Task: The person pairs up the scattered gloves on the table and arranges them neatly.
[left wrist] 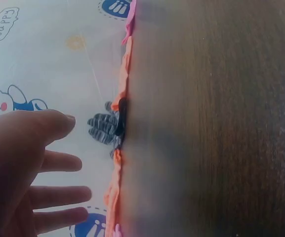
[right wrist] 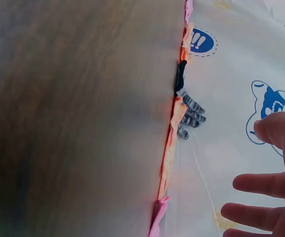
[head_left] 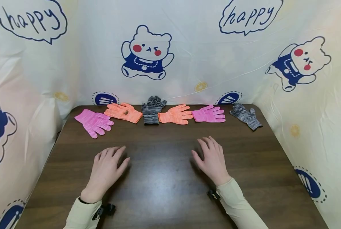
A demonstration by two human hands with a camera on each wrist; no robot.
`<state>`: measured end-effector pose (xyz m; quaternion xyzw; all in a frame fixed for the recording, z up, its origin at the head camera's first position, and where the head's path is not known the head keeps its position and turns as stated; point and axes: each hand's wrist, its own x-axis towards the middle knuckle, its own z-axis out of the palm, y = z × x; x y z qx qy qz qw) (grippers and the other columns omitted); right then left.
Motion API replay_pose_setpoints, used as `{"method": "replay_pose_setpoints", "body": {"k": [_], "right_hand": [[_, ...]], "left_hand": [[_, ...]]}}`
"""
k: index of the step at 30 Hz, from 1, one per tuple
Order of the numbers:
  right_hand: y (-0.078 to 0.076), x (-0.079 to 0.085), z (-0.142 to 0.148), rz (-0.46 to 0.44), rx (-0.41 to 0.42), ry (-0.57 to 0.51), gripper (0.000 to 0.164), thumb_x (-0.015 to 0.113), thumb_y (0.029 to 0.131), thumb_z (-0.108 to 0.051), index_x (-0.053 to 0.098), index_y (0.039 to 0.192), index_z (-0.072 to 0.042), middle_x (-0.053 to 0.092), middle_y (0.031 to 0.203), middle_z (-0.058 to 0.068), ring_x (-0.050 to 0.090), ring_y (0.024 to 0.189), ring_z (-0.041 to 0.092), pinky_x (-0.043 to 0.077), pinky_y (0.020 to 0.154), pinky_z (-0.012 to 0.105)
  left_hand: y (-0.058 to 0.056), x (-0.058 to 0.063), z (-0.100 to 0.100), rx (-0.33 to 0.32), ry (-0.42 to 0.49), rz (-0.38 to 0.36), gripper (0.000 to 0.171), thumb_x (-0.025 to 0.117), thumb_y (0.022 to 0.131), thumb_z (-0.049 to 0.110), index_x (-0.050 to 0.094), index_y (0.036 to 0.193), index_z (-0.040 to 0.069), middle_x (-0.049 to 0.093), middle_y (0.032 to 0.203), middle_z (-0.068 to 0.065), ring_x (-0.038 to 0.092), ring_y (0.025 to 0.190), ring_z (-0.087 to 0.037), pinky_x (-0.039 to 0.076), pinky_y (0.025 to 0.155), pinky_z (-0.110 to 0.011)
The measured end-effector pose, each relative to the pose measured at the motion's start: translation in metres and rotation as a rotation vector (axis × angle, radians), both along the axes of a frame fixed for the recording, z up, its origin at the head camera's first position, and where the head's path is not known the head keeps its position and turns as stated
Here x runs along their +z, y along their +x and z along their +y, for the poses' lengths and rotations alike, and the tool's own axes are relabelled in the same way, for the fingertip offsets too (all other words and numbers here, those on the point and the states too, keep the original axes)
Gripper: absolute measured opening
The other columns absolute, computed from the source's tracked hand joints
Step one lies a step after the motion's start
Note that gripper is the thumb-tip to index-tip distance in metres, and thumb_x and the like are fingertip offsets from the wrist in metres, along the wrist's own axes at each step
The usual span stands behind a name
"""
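Observation:
In the head view my left hand (head_left: 105,171) is over the left part of the brown table, fingers relaxed, holding nothing. My right hand (head_left: 213,160) is over the right part, likewise loose and holding nothing. Beyond them several knit gloves lie in a row along the far edge. From the left come a pink glove (head_left: 95,122), an orange glove (head_left: 124,112) with a dark spot, and a grey striped glove (head_left: 152,111) with its fingers against the curtain. Then follow another orange glove (head_left: 176,114), a second pink glove (head_left: 209,114) and a second grey glove (head_left: 246,116).
The dark wood table (head_left: 159,190) is enclosed at the back and both sides by a white curtain (head_left: 193,63) printed with bears and "happy" bubbles. A black strap device (head_left: 104,210) sits on the left wrist, another wrist device (head_left: 214,194) on the right.

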<state>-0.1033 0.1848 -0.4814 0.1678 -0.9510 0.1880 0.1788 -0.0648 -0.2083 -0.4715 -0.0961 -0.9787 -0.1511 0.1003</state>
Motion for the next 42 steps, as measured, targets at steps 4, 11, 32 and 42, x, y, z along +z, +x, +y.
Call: {"method": "replay_pose_setpoints", "body": {"k": [4,11,32,42], "right_hand": [[0.001,0.000,0.001,-0.012,-0.005,0.006,0.050,0.074,0.093,-0.036,0.068,0.129,-0.003,0.065,0.128,0.021,0.054,0.127,0.044,0.042,0.103,0.064],[-0.001,-0.002,0.005,-0.037,-0.013,0.025,0.047,0.074,0.093,-0.036,0.070,0.126,-0.003,0.066,0.126,0.020,0.053,0.128,0.043,0.041,0.104,0.064],[-0.001,-0.002,0.008,-0.053,-0.012,0.031,0.043,0.074,0.094,-0.034,0.072,0.122,-0.002,0.068,0.122,0.020,0.053,0.130,0.046,0.040,0.107,0.065],[-0.001,-0.002,0.011,-0.044,-0.015,0.051,0.039,0.071,0.096,-0.034,0.073,0.119,-0.004,0.069,0.120,0.018,0.053,0.131,0.045,0.040,0.107,0.065]], "left_hand": [[0.000,0.000,-0.001,0.009,0.005,-0.021,0.044,0.071,0.098,0.034,0.069,0.130,0.004,0.068,0.120,-0.022,0.058,0.118,-0.045,0.038,0.098,-0.073],[0.002,-0.001,-0.005,0.013,0.000,-0.036,0.041,0.070,0.098,0.031,0.069,0.129,0.004,0.069,0.119,-0.022,0.059,0.117,-0.045,0.040,0.096,-0.072],[-0.067,-0.021,-0.099,0.105,0.070,0.054,0.018,0.067,0.097,0.013,0.069,0.108,-0.001,0.068,0.101,-0.026,0.064,0.090,-0.049,0.050,0.067,-0.070],[-0.104,-0.034,-0.146,0.336,0.067,0.019,0.025,0.057,0.102,0.016,0.062,0.113,-0.007,0.058,0.103,-0.033,0.053,0.096,-0.055,0.044,0.066,-0.070]]}}
